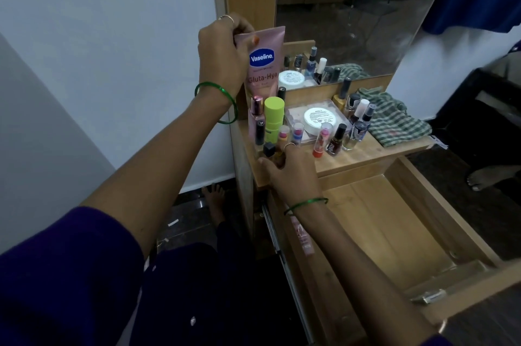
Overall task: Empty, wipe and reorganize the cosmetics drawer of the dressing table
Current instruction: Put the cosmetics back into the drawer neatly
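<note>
Holding the tall pink Vaseline lotion tube (pixel 263 63) by its crimped upper end, your left hand (pixel 222 55) has thumb and fingers curled round it, and the tube stands upright at the back corner of the wooden dressing-table top (pixel 363 155), cap down behind the small bottles. Your right hand (pixel 287 169) rests at the front edge of that top with fingers bent in among the small items there; whether it actually pinches the small black-capped bottle (pixel 268 149) just ahead of its fingertips cannot be told. The pulled-out wooden drawer (pixel 375 221) lies below and to the right of your right wrist, its floor showing bare wood, with one pink tube (pixel 303 238) lying along its near side wall under your forearm. Judged from this, emptying is nearly finished. To do the step well, seat the lotion tube fully on its cap against the back panel before letting go, since it is tall and a lime-green cylindrical stick (pixel 273 115) and a slim pink-capped bottle (pixel 256 111) stand just in front of it and would topple easily. Keep your right hand steadying the front row. The green checked cloth (pixel 394 120) lies well to the right of both hands, ready for wiping. Hidden points: the tube's cap, your right fingertips, and the drawer's near inner corner beneath your arm.
</note>
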